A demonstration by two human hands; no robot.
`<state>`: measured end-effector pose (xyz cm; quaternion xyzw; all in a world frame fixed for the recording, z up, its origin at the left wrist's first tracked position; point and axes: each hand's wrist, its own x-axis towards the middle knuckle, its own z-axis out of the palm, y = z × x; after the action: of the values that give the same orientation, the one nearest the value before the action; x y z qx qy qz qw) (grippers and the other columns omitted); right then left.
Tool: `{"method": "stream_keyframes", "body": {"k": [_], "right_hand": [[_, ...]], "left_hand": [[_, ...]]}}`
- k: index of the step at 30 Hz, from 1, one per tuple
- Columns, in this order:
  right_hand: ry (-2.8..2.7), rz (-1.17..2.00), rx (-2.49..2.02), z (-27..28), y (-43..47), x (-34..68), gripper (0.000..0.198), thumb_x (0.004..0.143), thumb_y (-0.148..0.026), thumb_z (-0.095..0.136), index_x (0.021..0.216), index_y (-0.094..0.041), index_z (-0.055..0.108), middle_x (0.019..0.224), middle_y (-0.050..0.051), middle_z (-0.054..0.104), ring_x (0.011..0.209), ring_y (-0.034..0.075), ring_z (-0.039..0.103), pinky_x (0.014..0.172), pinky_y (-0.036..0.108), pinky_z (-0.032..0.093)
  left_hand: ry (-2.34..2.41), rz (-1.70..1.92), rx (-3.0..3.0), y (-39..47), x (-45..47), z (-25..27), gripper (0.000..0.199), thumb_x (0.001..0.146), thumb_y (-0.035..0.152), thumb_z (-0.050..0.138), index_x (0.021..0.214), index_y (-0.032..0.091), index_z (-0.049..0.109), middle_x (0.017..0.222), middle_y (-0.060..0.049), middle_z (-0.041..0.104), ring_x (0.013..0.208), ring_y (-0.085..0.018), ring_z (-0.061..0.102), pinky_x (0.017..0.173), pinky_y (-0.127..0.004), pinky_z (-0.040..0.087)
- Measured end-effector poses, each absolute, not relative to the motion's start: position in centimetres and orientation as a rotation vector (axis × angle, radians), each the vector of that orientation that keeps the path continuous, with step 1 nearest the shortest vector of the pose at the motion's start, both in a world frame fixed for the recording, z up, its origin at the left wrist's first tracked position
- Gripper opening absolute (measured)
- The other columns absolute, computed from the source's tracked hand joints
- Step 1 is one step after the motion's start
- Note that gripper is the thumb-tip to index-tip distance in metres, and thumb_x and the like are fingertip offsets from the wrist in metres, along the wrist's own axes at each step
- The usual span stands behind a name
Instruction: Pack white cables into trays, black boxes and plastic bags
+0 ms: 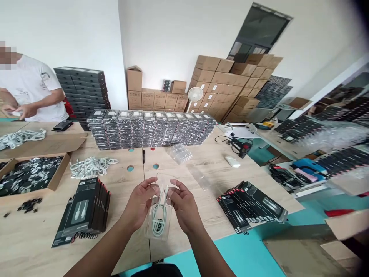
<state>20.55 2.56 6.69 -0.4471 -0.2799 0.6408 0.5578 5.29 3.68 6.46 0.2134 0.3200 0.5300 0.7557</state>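
Observation:
A coiled white charging cable (pixel 164 221) with a round black label lies in a clear plastic tray (pixel 150 232) at the table's near edge. My left hand (pixel 142 200) is closed in a pinch at the cable's connector end, on the left side of the tray. On the other side my right hand (pixel 182 202) pinches the cable by its other upright end. The white plugs show between my thumbs, partly covered by the fingers. Black printed boxes (pixel 83 209) stand stacked left of my left hand. More black boxes (pixel 248 206) lie fanned out to the right.
Loose white cables (pixel 92 166) and a carton of small black parts (pixel 54 181) lie at left. A long wall of wrapped packages (pixel 152 130) spans the table's back. Clear sleeves (pixel 180 153), a black pen (pixel 143 156) and a tape gun (pixel 242 148) lie around. A co-worker (pixel 34 88) stands far left.

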Motion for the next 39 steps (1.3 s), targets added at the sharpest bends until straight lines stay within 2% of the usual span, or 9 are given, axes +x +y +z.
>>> {"method": "stream_keyframes", "body": {"k": [8,13,16,20,23,25,31,36,39], "right_hand": [[-0.642,1.453,-0.995,8.6,3.0,23.8,0.057,0.068,-0.026,0.086,0.117,-0.018,0.059,0.081,0.000,0.069,0.063,0.009,0.056,0.061,0.022,0.042],[-0.605,1.345,-0.983,8.8,3.4,25.5,0.055,0.066,-0.029,0.087,0.114,-0.020,0.060,0.079,-0.002,0.067,0.065,0.008,0.056,0.062,0.021,0.043],[-0.597,1.289,-0.969,9.2,4.1,26.7,0.054,0.065,-0.030,0.088,0.111,-0.021,0.061,0.076,-0.003,0.066,0.064,0.008,0.055,0.062,0.021,0.043],[-0.614,1.268,-0.950,9.4,4.7,27.9,0.052,0.064,-0.033,0.089,0.107,-0.021,0.062,0.073,-0.002,0.067,0.065,0.011,0.058,0.066,0.024,0.045],[-0.610,1.257,-0.951,8.7,4.3,28.4,0.052,0.067,-0.039,0.087,0.109,-0.021,0.062,0.087,0.002,0.071,0.079,0.015,0.063,0.079,0.030,0.048],[-0.623,1.260,-0.973,7.9,3.7,28.6,0.056,0.066,-0.035,0.087,0.113,-0.021,0.060,0.096,0.004,0.070,0.086,0.018,0.064,0.084,0.033,0.047],[-0.661,1.254,-1.018,6.3,2.4,29.2,0.050,0.071,-0.028,0.083,0.115,-0.020,0.060,0.095,0.003,0.068,0.085,0.017,0.062,0.078,0.031,0.047],[-0.660,1.238,-1.048,6.8,1.9,30.1,0.046,0.070,-0.025,0.082,0.110,-0.021,0.061,0.089,0.001,0.068,0.082,0.017,0.061,0.077,0.030,0.047],[-0.684,1.280,-1.046,7.0,1.3,30.9,0.044,0.070,-0.027,0.083,0.107,-0.021,0.061,0.088,0.001,0.068,0.082,0.017,0.061,0.078,0.032,0.047]], "left_hand": [[0.590,1.056,0.544,5.3,8.4,7.7,0.039,0.079,0.024,0.076,0.115,0.018,0.062,0.082,0.000,0.063,0.071,-0.009,0.057,0.071,-0.024,0.047],[0.740,1.030,0.742,4.9,9.9,6.4,0.053,0.074,0.034,0.080,0.122,0.023,0.061,0.105,-0.005,0.066,0.094,-0.017,0.062,0.083,-0.029,0.049],[0.855,0.945,0.883,3.7,10.7,5.1,0.060,0.065,0.035,0.084,0.119,0.020,0.062,0.097,-0.005,0.068,0.083,-0.018,0.064,0.070,-0.029,0.051],[0.891,0.909,0.903,2.7,12.0,4.2,0.052,0.065,0.044,0.081,0.107,0.017,0.067,0.087,-0.006,0.071,0.075,-0.019,0.063,0.062,-0.030,0.053],[0.945,0.971,0.927,2.8,13.0,4.3,0.047,0.065,0.043,0.079,0.102,0.016,0.069,0.084,-0.005,0.072,0.070,-0.016,0.061,0.058,-0.027,0.052],[0.977,1.017,0.946,3.1,13.7,4.4,0.045,0.066,0.042,0.078,0.101,0.016,0.070,0.080,-0.004,0.071,0.066,-0.015,0.058,0.056,-0.025,0.051],[0.997,1.038,0.952,3.4,15.2,4.2,0.038,0.066,0.040,0.076,0.096,0.017,0.068,0.073,-0.002,0.066,0.060,-0.013,0.054,0.052,-0.024,0.047],[0.858,1.023,0.940,4.0,16.4,4.9,0.022,0.070,0.032,0.074,0.087,0.020,0.065,0.076,0.000,0.065,0.071,-0.014,0.057,0.066,-0.025,0.046],[0.817,0.999,0.887,5.0,17.4,6.2,0.028,0.072,0.032,0.075,0.094,0.021,0.064,0.082,-0.001,0.065,0.078,-0.016,0.059,0.072,-0.028,0.046]]}}
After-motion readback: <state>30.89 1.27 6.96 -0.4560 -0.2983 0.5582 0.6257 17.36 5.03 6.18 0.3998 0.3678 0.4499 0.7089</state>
